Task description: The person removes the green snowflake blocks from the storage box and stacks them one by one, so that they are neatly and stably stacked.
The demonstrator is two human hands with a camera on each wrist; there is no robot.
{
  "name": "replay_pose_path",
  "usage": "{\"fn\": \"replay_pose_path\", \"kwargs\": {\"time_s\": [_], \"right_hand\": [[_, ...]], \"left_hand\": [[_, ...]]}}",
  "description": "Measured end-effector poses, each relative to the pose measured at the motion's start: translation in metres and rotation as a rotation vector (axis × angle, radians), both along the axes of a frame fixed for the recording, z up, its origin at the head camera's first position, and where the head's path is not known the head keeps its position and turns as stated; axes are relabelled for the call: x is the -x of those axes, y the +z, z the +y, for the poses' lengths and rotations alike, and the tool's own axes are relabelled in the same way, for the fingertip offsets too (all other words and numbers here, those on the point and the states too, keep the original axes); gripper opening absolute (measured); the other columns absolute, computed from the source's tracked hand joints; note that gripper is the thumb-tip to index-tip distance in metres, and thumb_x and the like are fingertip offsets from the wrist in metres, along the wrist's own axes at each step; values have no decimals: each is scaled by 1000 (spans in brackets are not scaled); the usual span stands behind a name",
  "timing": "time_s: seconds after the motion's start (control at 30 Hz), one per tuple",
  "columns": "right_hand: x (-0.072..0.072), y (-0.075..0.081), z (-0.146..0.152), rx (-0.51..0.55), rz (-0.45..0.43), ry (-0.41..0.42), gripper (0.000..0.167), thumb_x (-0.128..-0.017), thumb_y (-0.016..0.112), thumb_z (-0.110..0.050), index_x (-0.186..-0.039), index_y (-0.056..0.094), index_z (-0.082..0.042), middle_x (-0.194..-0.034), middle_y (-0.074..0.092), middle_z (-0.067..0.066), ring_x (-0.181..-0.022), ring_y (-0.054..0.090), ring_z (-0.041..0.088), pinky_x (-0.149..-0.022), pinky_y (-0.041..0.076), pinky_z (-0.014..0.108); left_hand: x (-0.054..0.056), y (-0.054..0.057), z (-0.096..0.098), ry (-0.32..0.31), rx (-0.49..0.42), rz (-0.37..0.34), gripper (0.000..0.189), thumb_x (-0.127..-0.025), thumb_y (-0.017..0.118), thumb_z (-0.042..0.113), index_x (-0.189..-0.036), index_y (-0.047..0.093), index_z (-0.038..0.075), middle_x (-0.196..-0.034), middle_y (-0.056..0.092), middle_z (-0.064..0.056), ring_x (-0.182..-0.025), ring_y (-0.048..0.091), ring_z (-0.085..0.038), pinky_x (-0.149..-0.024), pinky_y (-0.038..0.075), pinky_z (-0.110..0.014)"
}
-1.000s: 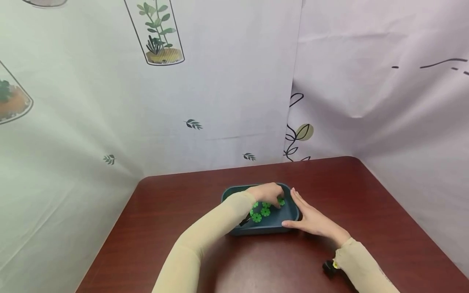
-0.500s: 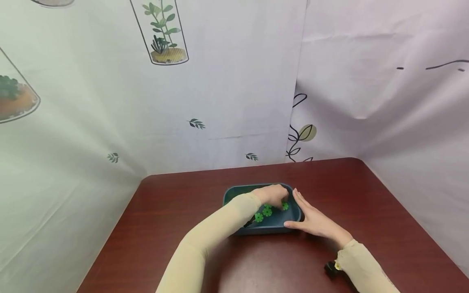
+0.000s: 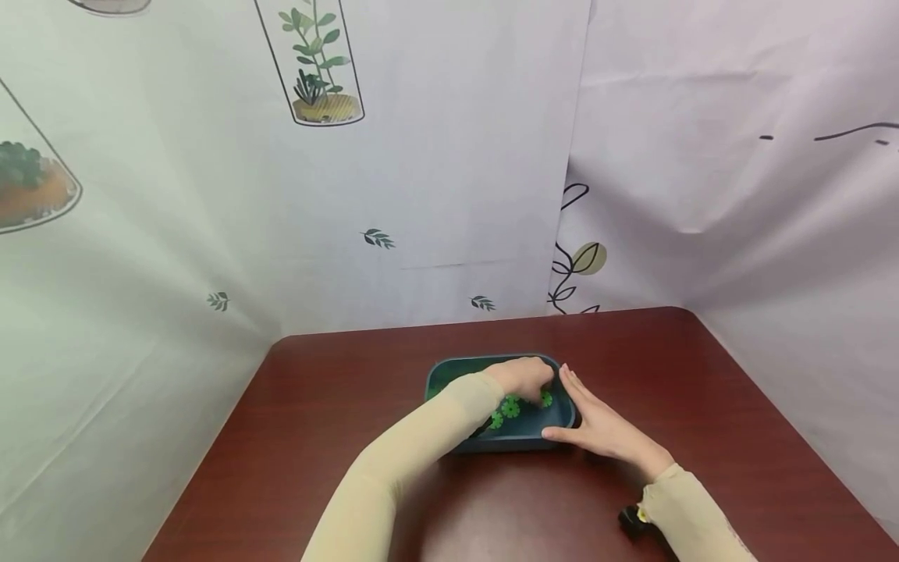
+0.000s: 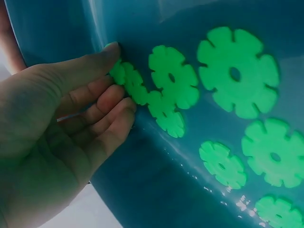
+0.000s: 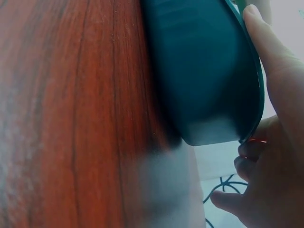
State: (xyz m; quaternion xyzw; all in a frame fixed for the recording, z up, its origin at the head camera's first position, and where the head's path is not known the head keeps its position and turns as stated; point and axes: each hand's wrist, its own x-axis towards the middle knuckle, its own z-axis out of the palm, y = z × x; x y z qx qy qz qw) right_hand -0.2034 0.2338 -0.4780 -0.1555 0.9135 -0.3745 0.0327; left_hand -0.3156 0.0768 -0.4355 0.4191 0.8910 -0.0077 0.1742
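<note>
Left wrist: hand [image 4: 61, 147] pinches a plain green disc [image 4: 118, 73].

In the head view, the left sleeve [image 3: 421, 435] hides a part of the tray [image 3: 516, 443]; one dark object [image 3: 633, 521], lower right, is too small to tell. In the left wrist view, the left hand [image 4: 54, 142] partly covers one green piece [image 4: 117, 73]; the edge cuts another piece [image 4: 279, 213], lower right.
</note>
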Motion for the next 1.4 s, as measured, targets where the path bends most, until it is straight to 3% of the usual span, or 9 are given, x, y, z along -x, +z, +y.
{"fn": "replay_pose_path", "kwargs": {"time_s": [0.17, 0.33, 0.47, 0.6, 0.7, 0.8, 0.97, 1.13, 1.4], "right_hand": [[-2, -3, 2, -11, -1, -5, 115, -85, 73, -60, -162, 8, -5, -167, 4, 20, -151, 14, 42, -111, 31, 62], [2, 0, 2, -15, 18, -7, 114, -84, 73, -60, -162, 10, -6, -167, 6, 19, -151, 15, 40, -112, 30, 60], [4, 3, 1, -30, 8, -2, 115, -84, 73, -61, -162, 8, -7, -168, 5, 18, -151, 15, 40, -112, 31, 60], [5, 4, 1, -31, 7, -4, 116, -83, 73, -62, -162, 7, -8, -168, 4, 18, -151, 16, 40, -112, 31, 60], [5, 4, 1, -32, 1, -8, 116, -84, 73, -62, -162, 7, -7, -168, 3, 18, -150, 16, 42, -111, 31, 62], [3, 3, 1, -33, -11, -18, 117, -84, 73, -61, -162, 6, -8, -168, 3, 18, -150, 17, 43, -111, 31, 63], [2, 2, -1, -20, -7, -19, 116, -84, 73, -61, -162, 7, -7, -167, 4, 19, -150, 17, 43, -111, 31, 62], [1, 3, -2, -15, -24, -22, 116, -84, 74, -60, -162, 6, -8, -168, 3, 18, -150, 16, 44, -110, 30, 64], [-2, 1, -1, -18, -44, -39, 116, -85, 74, -58, -163, 4, -9, -168, 1, 18, -150, 15, 44, -109, 31, 65]], "left_hand": [[-3, -2, 3, -1, -16, -14, 27, -85, 84, 24, -108, 73, 15, -93, 68, 5, -81, 60, -8, -75, 51, -23], [-2, 0, 3, 36, -34, 27, 27, -82, 86, 25, -103, 71, 15, -87, 65, 6, -78, 59, -9, -72, 51, -23], [2, 3, 1, 6, -40, 31, 26, -82, 86, 24, -101, 71, 15, -83, 64, 7, -75, 59, -9, -68, 50, -22], [5, 7, -1, -15, -69, 42, 12, -86, 82, 17, -95, 74, 14, -80, 66, 6, -71, 59, -9, -67, 49, -21], [7, 10, -4, -24, -85, 59, 5, -89, 78, 12, -95, 77, 14, -84, 70, 4, -73, 61, -9, -69, 50, -21], [8, 13, -8, -32, -94, 54, 12, -92, 74, 10, -102, 79, 12, -96, 74, 1, -82, 65, -9, -74, 53, -21], [12, 19, -21, -42, -133, 50, 19, -94, 69, 8, -111, 79, 12, -108, 74, 0, -94, 68, -9, -81, 54, -21], [18, 32, -38, -58, -209, 71, 19, -96, 67, 8, -111, 79, 12, -110, 74, 1, -100, 67, -10, -85, 52, -21], [33, 54, -79, 6, -364, 77, 15, -97, 69, 11, -106, 80, 10, -104, 76, 0, -89, 69, -7, -79, 53, -20]]}}
